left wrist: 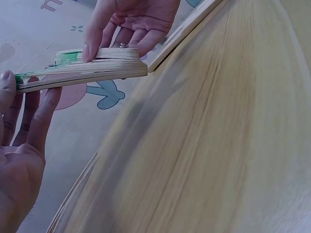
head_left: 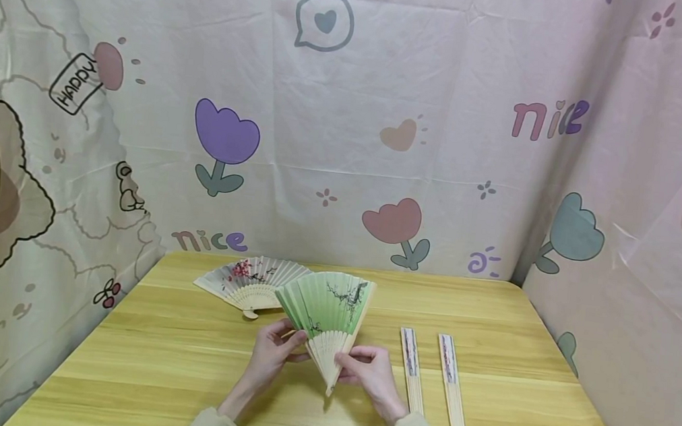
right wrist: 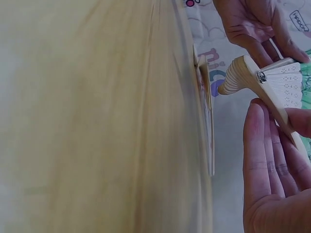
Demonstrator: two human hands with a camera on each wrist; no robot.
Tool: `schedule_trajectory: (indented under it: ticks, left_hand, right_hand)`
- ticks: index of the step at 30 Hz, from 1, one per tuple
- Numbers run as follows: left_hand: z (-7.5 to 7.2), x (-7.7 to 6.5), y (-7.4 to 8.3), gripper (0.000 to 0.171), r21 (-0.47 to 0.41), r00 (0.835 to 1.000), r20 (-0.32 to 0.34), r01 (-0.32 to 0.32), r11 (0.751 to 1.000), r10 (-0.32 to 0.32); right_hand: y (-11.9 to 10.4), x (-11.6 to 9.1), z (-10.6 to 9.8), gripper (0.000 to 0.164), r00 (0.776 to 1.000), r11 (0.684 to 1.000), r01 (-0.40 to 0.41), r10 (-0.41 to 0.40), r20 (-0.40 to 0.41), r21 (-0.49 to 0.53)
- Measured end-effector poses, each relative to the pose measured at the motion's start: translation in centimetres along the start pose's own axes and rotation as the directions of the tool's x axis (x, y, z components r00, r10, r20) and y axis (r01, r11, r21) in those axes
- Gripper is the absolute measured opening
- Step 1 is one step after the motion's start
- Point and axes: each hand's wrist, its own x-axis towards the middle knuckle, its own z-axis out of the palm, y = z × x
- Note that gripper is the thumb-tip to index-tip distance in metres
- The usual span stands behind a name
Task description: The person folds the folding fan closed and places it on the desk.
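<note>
A green folding fan (head_left: 333, 300), partly spread and printed with dark branches, is held above the table between both hands. My left hand (head_left: 273, 350) pinches its left edge, thumb on the front and fingers behind. On the right edge, low near the pivot, my right hand (head_left: 370, 376) grips the ribs between thumb and fingers. The right wrist view shows the pivot end of the green fan (right wrist: 262, 77) with its metal rivet and pierced ribs. Behind it lies a spread grey fan (head_left: 250, 279) with pink blossoms, partly covered by the green one.
Two folded fans lie side by side right of my right hand, a nearer one (head_left: 412, 368) and a farther one (head_left: 453, 392). The wooden table (head_left: 182, 361) ends at a printed cloth backdrop (head_left: 323, 137), which also hangs along both sides.
</note>
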Motion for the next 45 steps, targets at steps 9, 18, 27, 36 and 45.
schedule_trajectory:
  ticks: [9,18,27,36,45]
  left_hand:
    - [0.07,-0.01,0.06,0.025,-0.008,1.000,-0.003,0.004,1.000,-0.004]
    - [0.01,0.12,-0.01,0.027,0.000,0.999,-0.036,0.016,1.000,-0.016]
    - [0.06,0.28,0.00,0.025,0.019,0.994,-0.095,0.051,0.999,-0.049]
    - [0.17,0.44,-0.05,0.025,-0.010,0.992,-0.116,0.050,0.999,-0.051]
    - [0.24,0.56,-0.03,0.024,-0.006,0.983,-0.179,0.045,0.999,-0.046]
  right_hand:
    - [-0.06,-0.08,0.02,0.035,1.000,0.999,0.011,-0.011,0.010,-0.030]
    - [-0.10,-0.16,0.00,0.038,1.000,0.996,0.026,-0.025,0.013,-0.080]
    - [-0.06,-0.10,0.05,0.034,0.999,0.995,0.023,-0.021,0.029,-0.092]
    - [-0.09,-0.03,0.05,0.031,0.999,0.993,0.032,-0.027,0.040,-0.113]
    - [-0.16,-0.35,0.05,0.027,0.986,0.969,0.114,-0.083,0.147,-0.217]
